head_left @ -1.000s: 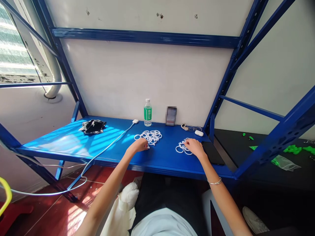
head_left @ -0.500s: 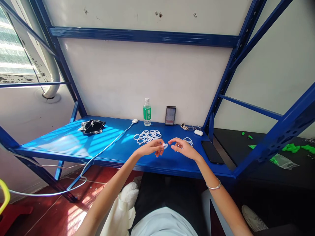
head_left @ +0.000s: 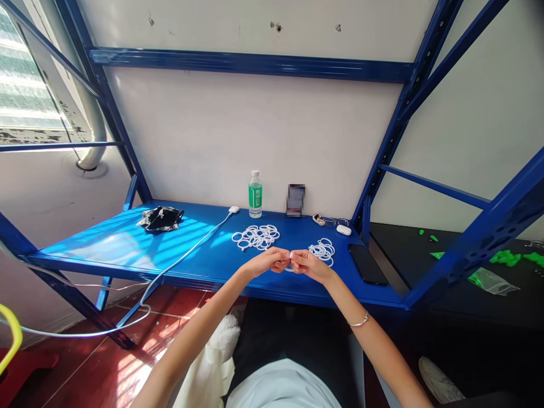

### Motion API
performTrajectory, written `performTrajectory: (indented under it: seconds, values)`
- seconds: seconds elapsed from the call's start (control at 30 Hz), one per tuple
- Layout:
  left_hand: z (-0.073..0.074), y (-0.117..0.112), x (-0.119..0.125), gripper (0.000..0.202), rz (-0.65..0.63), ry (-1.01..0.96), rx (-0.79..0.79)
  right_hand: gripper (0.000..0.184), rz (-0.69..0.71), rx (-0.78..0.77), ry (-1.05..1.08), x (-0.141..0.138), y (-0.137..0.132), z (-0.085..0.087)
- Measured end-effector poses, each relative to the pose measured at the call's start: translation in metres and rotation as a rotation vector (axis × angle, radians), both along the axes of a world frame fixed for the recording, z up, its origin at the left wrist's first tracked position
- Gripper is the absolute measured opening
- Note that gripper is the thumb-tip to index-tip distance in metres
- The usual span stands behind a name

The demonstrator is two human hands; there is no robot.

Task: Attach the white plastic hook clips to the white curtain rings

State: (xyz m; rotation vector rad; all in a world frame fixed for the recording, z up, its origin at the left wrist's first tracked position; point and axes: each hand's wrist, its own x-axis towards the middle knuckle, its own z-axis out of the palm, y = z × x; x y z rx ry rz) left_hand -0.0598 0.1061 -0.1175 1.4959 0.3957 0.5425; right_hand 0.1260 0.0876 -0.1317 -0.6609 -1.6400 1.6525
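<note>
Above the front part of the blue tabletop (head_left: 204,263), my left hand (head_left: 272,260) and my right hand (head_left: 309,264) meet fingertip to fingertip. Both are closed in a pinch on one white ring (head_left: 290,256), a loop like a hair tie, mostly hidden by the fingers. Just beyond my left hand lies a loose pile of several similar white rings (head_left: 255,237). A second heap of white rings (head_left: 323,249) lies right behind my right hand, which partly covers it.
A water bottle (head_left: 255,195) and an upright phone-like device (head_left: 295,200) stand at the back. A black phone (head_left: 368,264), a white earbud case (head_left: 344,230) and glasses (head_left: 334,221) are on the right. Crumpled foil (head_left: 160,219) and a white cable (head_left: 191,249) lie left.
My right hand has come in from the right, its spread fingers closing on the ring that my left hand holds. More of the right heap now shows.
</note>
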Motion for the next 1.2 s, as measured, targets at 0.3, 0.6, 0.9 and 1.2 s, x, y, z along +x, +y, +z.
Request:
performTrajectory:
  seconds: [0.3,0.6,0.9,1.2]
  values:
    - [-0.005,0.004,0.004,0.044,0.034,-0.091,-0.052,0.057,-0.046,-0.096,0.213,-0.014,0.002,-0.014]
    - [0.002,0.022,-0.018,0.028,0.297,0.208,0.352,0.038,-0.296,0.259,-0.265,0.012,0.009,0.002]
    - [-0.04,0.081,-0.078,0.032,1.059,1.127,0.982,0.037,-0.738,0.69,-0.978,0.065,0.018,0.01]
    - [-0.052,0.09,-0.087,0.026,0.974,1.151,0.957,0.025,-0.632,0.657,-1.165,0.073,0.02,0.006]
